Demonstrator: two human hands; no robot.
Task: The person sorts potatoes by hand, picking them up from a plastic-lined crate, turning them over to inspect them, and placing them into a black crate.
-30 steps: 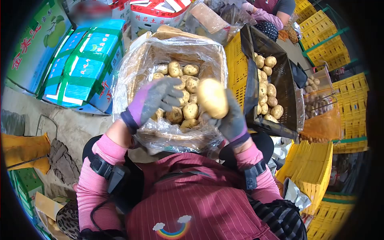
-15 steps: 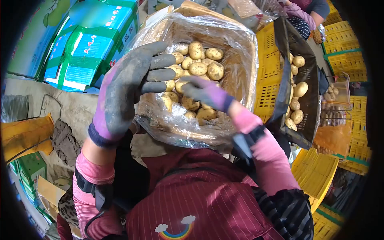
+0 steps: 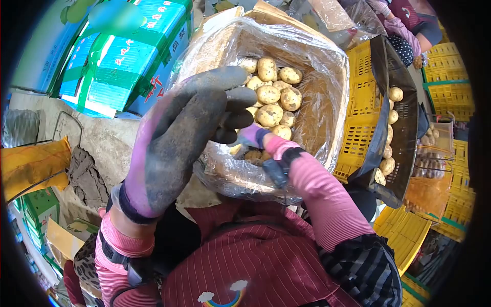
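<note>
My left hand (image 3: pixel 179 133), in a grey and purple glove, is raised close to the camera with its fingers apart and nothing in it. My right hand (image 3: pixel 249 136) reaches down into a cardboard box (image 3: pixel 327 92) lined with clear plastic. Only its purple glove cuff shows, and its fingers are hidden behind my left hand. It rests among several pale potatoes (image 3: pixel 271 97) heaped in the box. Whether it grips one cannot be seen.
A black crate (image 3: pixel 404 112) holding more potatoes leans on yellow crates (image 3: pixel 358 117) to the right of the box. Blue and green cartons (image 3: pixel 123 56) lie at the upper left. A yellow sack (image 3: pixel 30 169) sits on the floor at left. Another person's gloved arm (image 3: pixel 404 25) works at the top right.
A second ago my right hand held up a large potato; it has since gone down into the box. My left hand rose toward the camera and now covers the right hand's fingers.
</note>
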